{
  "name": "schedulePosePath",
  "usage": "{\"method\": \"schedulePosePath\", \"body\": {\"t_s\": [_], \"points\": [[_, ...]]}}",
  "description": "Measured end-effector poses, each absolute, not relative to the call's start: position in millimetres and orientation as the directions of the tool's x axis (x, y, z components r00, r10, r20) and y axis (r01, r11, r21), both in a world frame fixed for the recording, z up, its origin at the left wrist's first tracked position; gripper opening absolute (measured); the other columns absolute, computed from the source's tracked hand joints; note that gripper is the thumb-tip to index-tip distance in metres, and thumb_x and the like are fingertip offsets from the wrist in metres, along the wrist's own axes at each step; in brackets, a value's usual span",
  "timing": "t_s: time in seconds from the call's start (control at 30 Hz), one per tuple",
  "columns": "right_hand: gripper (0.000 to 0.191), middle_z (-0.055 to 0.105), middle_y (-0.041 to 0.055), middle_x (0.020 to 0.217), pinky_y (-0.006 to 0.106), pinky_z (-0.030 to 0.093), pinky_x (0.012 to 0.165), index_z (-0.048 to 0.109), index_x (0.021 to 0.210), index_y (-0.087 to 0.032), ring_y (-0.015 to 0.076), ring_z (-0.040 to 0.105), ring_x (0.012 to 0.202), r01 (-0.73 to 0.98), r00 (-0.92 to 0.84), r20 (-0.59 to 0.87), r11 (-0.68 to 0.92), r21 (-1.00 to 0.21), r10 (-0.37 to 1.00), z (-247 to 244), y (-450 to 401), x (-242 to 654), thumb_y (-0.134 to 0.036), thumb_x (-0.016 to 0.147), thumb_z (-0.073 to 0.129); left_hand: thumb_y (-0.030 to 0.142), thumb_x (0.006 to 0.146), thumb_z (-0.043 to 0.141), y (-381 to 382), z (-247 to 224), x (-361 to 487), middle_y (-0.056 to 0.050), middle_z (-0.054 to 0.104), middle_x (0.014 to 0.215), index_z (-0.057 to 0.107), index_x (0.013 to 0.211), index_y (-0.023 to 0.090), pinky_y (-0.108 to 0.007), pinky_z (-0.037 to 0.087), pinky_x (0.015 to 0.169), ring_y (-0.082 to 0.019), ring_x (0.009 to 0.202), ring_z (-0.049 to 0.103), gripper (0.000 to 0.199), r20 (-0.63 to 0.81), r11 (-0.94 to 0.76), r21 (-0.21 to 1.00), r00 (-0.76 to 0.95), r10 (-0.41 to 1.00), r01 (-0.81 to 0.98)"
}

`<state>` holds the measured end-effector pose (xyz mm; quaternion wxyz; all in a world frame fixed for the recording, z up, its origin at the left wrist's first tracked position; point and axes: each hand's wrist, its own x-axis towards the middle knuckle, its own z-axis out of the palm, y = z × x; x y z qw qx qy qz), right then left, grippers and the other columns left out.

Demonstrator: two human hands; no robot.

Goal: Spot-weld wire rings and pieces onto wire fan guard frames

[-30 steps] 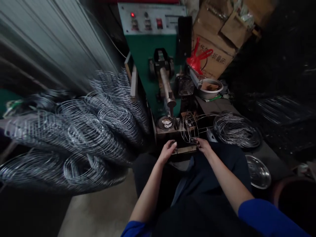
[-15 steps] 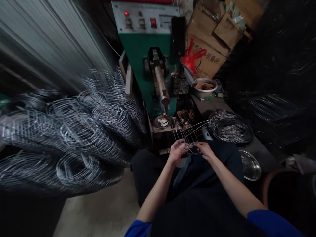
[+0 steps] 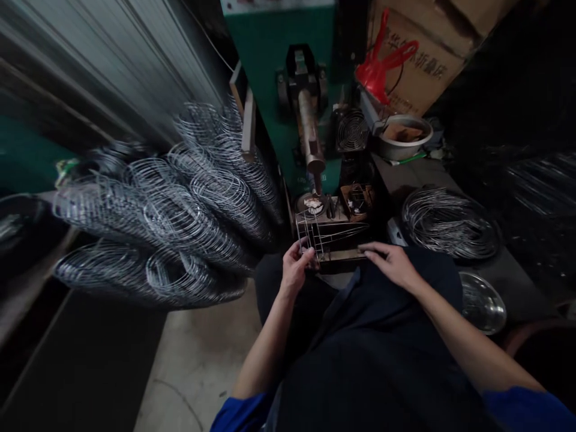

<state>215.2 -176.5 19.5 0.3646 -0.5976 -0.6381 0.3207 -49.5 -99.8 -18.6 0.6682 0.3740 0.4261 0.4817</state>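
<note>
My left hand (image 3: 296, 267) is closed on a small wire rack (image 3: 318, 235), gripping its left end between thumb and fingers. The rack is a bare metal grid with a long thin loop reaching right. My right hand (image 3: 392, 264) is apart from the rack, above my right thigh, fingers stretched out to the left and nothing visible in them. Just beyond the rack stands a green machine (image 3: 261, 66) with a metal electrode arm (image 3: 310, 132) pointing down at a round lower plate (image 3: 302, 205).
Stacks of bent wire frames (image 3: 180, 222) fill the left side. On the right lie a tray of wire loops (image 3: 445, 225), a shiny metal dish (image 3: 483, 303) and a bowl (image 3: 405, 147). A cardboard box (image 3: 423, 66) and red plastic bag (image 3: 375, 69) stand behind.
My right hand has come off the wire rack and moved right. My left hand has carried the rack left, toward the lower plate. The view has tilted down and shifted left.
</note>
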Motion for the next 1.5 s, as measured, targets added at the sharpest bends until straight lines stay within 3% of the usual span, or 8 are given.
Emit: {"method": "schedulePosePath", "body": {"t_s": [0.13, 0.23, 0.43, 0.67, 0.97, 1.13, 1.5], "points": [[0.023, 0.074, 0.0056, 0.108, 0.041, 0.052, 0.093, 0.074, 0.112, -0.026, 0.0247, 0.066, 0.105, 0.668, -0.146, 0.338, 0.345, -0.66, 0.93, 55.2, -136.9, 208.9, -0.028, 0.096, 0.057, 0.041, 0.067, 0.086, -104.6, -9.7, -51.3, 0.007, 0.056, 0.066, 0.062, 0.123, 0.014, -0.022, 0.047, 0.046, -0.008, 0.045, 0.056, 0.066, -0.21, 0.243, 0.919, 0.136, 0.968, -0.311], [0.022, 0.075, 0.0054, 0.105, 0.044, 0.049, 0.095, 0.073, 0.111, -0.026, 0.0263, 0.064, 0.11, 0.709, -0.245, 0.423, 0.459, -0.535, 0.872, 57.4, -116.1, 198.6, -0.024, 0.096, 0.057, 0.039, 0.069, 0.085, -104.7, -8.2, -52.0, 0.006, 0.056, 0.068, 0.063, 0.123, 0.014, -0.02, 0.046, 0.046, -0.007, 0.045, 0.054, 0.064, -0.203, 0.226, 0.927, 0.105, 0.974, -0.3], [0.021, 0.076, 0.005, 0.102, 0.048, 0.039, 0.099, 0.071, 0.111, -0.025, 0.0272, 0.06, 0.119, 0.747, -0.354, 0.416, 0.521, -0.413, 0.838, 40.9, -90.9, 189.1, -0.019, 0.098, 0.056, 0.039, 0.071, 0.084, -99.1, -8.9, -54.0, 0.006, 0.056, 0.068, 0.061, 0.123, 0.013, -0.023, 0.049, 0.046, -0.008, 0.045, 0.055, 0.063, -0.23, 0.25, 0.92, 0.099, 0.968, -0.303], [0.035, 0.073, 0.0049, 0.117, 0.053, 0.028, 0.106, 0.065, 0.123, -0.026, 0.0278, 0.057, 0.124, 0.797, -0.387, 0.406, 0.522, -0.305, 0.828, 27.1, -73.7, 185.7, -0.009, 0.095, 0.054, 0.04, 0.071, 0.084, -89.9, -7.2, -54.1, 0.006, 0.056, 0.068, 0.06, 0.122, 0.012, -0.02, 0.043, 0.04, -0.009, 0.042, 0.057, 0.063, -0.299, 0.313, 0.88, 0.095, 0.949, -0.356], [0.021, 0.077, 0.0019, 0.1, 0.045, 0.033, 0.1, 0.07, 0.112, -0.028, 0.0239, 0.065, 0.111, 0.704, -0.36, 0.501, 0.581, -0.408, 0.787, 40.0, -55.6, 179.7, -0.017, 0.097, 0.059, 0.038, 0.074, 0.082, -80.6, -3.5, -53.7, 0.005, 0.058, 0.068, 0.058, 0.124, 0.013, -0.02, 0.042, 0.04, -0.009, 0.043, 0.058, 0.061, -0.296, 0.297, 0.875, 0.064, 0.953, -0.382], [0.026, 0.077, 0.0007, 0.1, 0.047, 0.034, 0.1, 0.069, 0.114, -0.029, 0.0234, 0.065, 0.111, 0.67, -0.372, 0.53, 0.615, -0.416, 0.763, 40.5, -42.4, 178.6, -0.014, 0.096, 0.058, 0.039, 0.075, 0.081, -72.6, -0.2, -53.5, 0.005, 0.057, 0.067, 0.058, 0.123, 0.012, -0.019, 0.041, 0.041, -0.009, 0.042, 0.058, 0.06, -0.296, 0.292, 0.876, 0.048, 0.954, -0.384], [0.018, 0.077, 0.003, 0.097, 0.047, 0.036, 0.1, 0.073, 0.103, -0.028, 0.0236, 0.066, 0.111, 0.687, -0.335, 0.535, 0.59, -0.424, 0.775, 39.9, -7.9, 173.9, -0.02, 0.097, 0.058, 0.041, 0.068, 0.085, -42.8, 3.1, -49.1, 0.005, 0.057, 0.066, 0.062, 0.116, 0.012, -0.023, 0.049, 0.042, -0.009, 0.045, 0.055, 0.061, -0.31, 0.275, 0.849, -0.005, 0.951, -0.451]]}}
